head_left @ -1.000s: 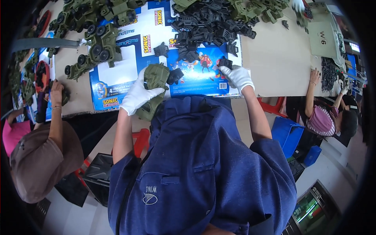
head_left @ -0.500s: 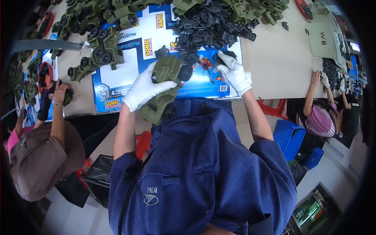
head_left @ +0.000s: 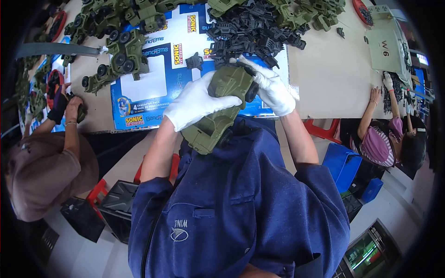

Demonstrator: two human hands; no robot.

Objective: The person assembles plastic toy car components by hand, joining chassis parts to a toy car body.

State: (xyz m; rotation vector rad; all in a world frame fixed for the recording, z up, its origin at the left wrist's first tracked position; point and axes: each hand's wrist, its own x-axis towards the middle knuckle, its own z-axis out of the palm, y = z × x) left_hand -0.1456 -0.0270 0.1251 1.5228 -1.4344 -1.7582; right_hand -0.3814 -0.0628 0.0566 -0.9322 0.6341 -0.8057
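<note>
An olive-green toy truck [head_left: 222, 99] with black wheels is tilted above the table's near edge. My gloved left hand [head_left: 197, 102] is wrapped round its middle, thumb across the top. At the truck's far end, my gloved right hand [head_left: 274, 90] closes on a dark grey plastic part [head_left: 246, 68], mostly hidden by fingers and truck. Whether that part is fixed to the truck, I cannot tell. Just beyond the hands lies a heap of similar dark grey parts [head_left: 241, 34], with a single loose piece [head_left: 194, 61] to its left.
Green toy trucks [head_left: 127, 55] stand at the left, and more green bodies [head_left: 306, 11] lie behind the heap. Printed blue-and-white cardboard [head_left: 143, 99] covers the table in front of me. A cream box [head_left: 388, 51] is at the right. People work on both sides.
My right hand has brought a dark grey part from beside the heap to the truck's far end. My left hand has moved the truck right, toward it.
</note>
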